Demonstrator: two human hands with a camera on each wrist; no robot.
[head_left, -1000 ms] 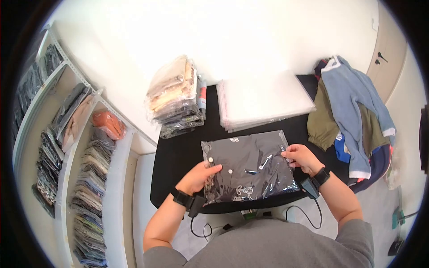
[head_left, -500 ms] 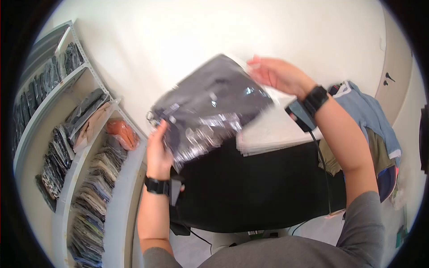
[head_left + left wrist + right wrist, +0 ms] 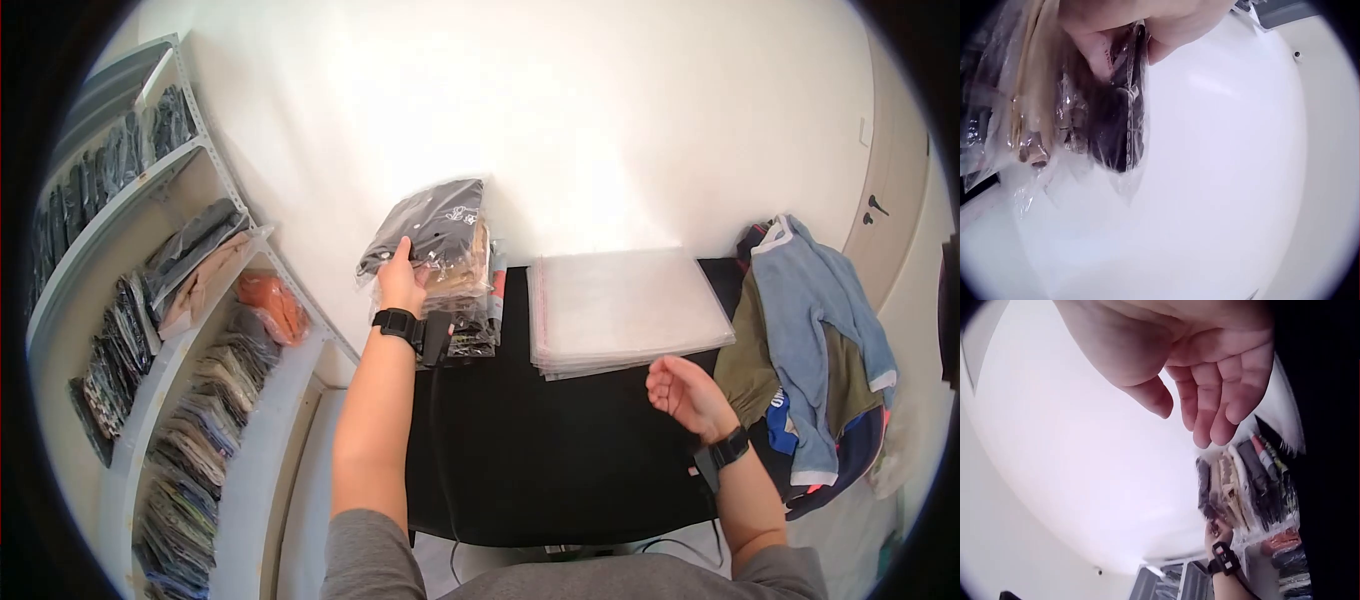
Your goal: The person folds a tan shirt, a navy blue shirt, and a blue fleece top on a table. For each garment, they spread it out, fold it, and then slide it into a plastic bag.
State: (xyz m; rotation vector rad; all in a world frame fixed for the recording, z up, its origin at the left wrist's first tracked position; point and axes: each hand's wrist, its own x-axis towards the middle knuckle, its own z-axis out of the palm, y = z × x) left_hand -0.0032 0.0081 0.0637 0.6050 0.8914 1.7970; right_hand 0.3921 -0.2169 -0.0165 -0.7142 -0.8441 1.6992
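The dark bagged garment (image 3: 440, 220) lies on top of the stack of bagged clothes (image 3: 470, 325) at the table's back left. My left hand (image 3: 402, 285) grips its near edge, thumb above and fingers beneath. In the left wrist view, the left hand (image 3: 1147, 25) pinches the dark bag (image 3: 1119, 125) beside the beige bagged clothes (image 3: 1038, 94). My right hand (image 3: 690, 397) hangs over the table with relaxed, slightly bent fingers, near the front edge of the clear bags (image 3: 630, 310). Nothing is in the right hand (image 3: 1191, 369) in the right wrist view.
A black table (image 3: 560, 450) stands before me. Loose clothes, with a blue garment (image 3: 815, 330) on top, lie at the right. Shelves (image 3: 250, 440) of bagged clothes stand at the left, with an orange bagged item (image 3: 272, 305). A door (image 3: 885, 180) is at the far right.
The dark bagged garment has moved from the table's front, through the air, onto the stack at the left. My right hand has let go of it and come back down to the right.
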